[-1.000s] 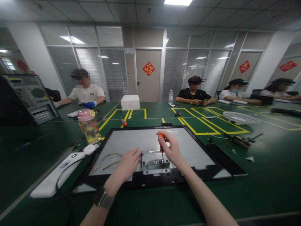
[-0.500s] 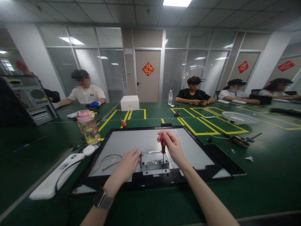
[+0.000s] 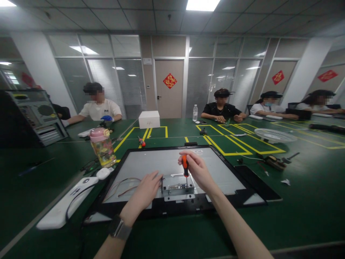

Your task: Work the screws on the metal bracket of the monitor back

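My right hand is closed around the red and black handle of a screwdriver, which stands nearly upright. Its thin shaft points down into the right part of a metal bracket box, which has a mechanism inside. With fingers stretched out, my left hand rests against the left side of that box. Under both lies a flat display panel with a grey back and black frame. Thin wires run across the panel to the left of my left hand.
A pink-lidded bottle and a white power strip-like device with a black cable stand left of the panel. Beyond are a white box and a red-handled tool. A black slab lies right. Several people sit across the table.
The screwdriver handle has turned a little in my right hand and leans slightly further left. My left hand stays in place. Across the table, a person's hands have moved apart.
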Tool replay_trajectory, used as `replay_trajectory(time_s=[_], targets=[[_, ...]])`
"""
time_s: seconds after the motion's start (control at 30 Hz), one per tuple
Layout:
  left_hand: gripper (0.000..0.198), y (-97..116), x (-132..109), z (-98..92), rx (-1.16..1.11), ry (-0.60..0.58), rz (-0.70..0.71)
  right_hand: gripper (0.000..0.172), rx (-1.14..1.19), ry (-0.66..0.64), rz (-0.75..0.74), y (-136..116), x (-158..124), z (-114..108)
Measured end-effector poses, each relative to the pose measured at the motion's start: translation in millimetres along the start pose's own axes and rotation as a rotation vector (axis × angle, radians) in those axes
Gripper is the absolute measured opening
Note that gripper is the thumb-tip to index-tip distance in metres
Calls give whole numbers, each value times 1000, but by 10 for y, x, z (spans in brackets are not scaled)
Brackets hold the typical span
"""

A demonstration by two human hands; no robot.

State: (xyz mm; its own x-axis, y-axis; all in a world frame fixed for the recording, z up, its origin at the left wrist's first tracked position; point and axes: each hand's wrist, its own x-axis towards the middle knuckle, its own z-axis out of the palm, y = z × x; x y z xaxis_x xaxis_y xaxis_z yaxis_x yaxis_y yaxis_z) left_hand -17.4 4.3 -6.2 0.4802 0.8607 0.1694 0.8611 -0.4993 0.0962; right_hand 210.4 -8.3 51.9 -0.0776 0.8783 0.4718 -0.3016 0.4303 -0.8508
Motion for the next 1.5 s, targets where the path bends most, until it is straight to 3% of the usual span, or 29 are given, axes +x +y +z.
replay_trajectory(time_s=[0.23,0.43,0.63,0.8,1.0,1.23,1.5], targets=[[40,-12,16,21,-18,6,-16,19,-88,76,-80,37,9,-43],[40,-42,28,48,-20,1,-6,26,49,39,-54,58,26,-39],[42,-61,28,100,-19,7,-25,21,-104,145,-88,62,36,-70],[42,-70,33,88,-26,-3,-12,30,-65,150,-78,64,51,-107],[41,-72,27,61,-31,-8,-17,25,-125,188,-123,43,31,-57],[40,-77,27,93,-47,18,-12,26,-96,86,-106,-4,15,-35],[40,-96,46,127,-36,19,-2,23,-115,104,-80,1,18,-46]])
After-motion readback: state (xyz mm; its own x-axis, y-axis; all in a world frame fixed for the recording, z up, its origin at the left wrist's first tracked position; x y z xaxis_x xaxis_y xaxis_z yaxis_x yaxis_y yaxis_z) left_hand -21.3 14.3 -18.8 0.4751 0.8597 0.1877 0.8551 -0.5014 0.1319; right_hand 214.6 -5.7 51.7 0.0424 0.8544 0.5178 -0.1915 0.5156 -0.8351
